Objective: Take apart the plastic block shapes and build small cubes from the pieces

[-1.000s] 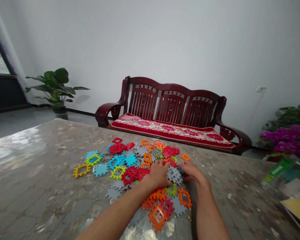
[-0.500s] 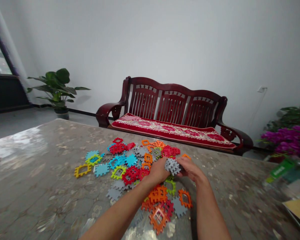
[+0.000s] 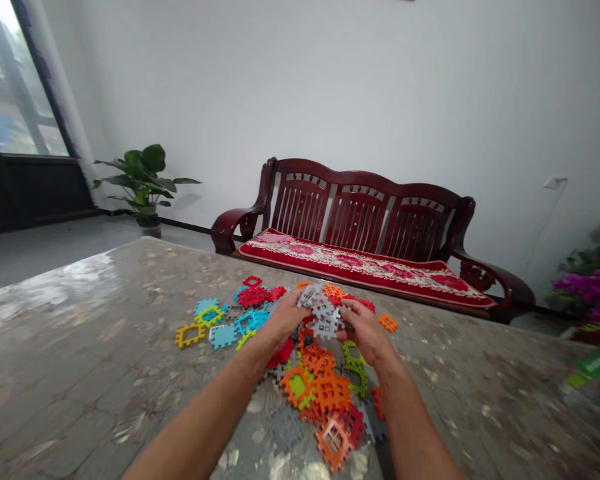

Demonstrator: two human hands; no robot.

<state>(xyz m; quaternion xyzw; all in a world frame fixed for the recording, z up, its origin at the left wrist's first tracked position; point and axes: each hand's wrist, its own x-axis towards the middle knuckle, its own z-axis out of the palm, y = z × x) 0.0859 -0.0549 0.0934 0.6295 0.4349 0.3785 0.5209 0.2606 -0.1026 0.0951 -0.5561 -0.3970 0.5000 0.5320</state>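
Note:
Several grey interlocking plastic panels (image 3: 326,325), toothed at the edges and some with window cut-outs, are bunched between my two hands above a colourful pile. My left hand (image 3: 286,319) grips the bunch from the left, its fingertips partly hidden. From the right, my right hand (image 3: 366,328) curls its thumb and fingers around the panels' edge. Under and in front of the hands lie orange panels (image 3: 330,390), with lime green panels (image 3: 356,380) beside my right wrist. Blue panels (image 3: 224,336) and a yellow frame panel (image 3: 190,335) lie left of my left hand.
The panels lie on a table with a grey patterned cover (image 3: 130,373). A dark red wooden bench (image 3: 360,207) stands beyond it. A potted plant (image 3: 145,180) is at the far left; purple flowers (image 3: 593,293) and a green-labelled item (image 3: 597,360) are at the right.
The view has turned slightly left. The compact grey stack between my hands is now spread into several overlapping panels, and my hands are a little farther apart.

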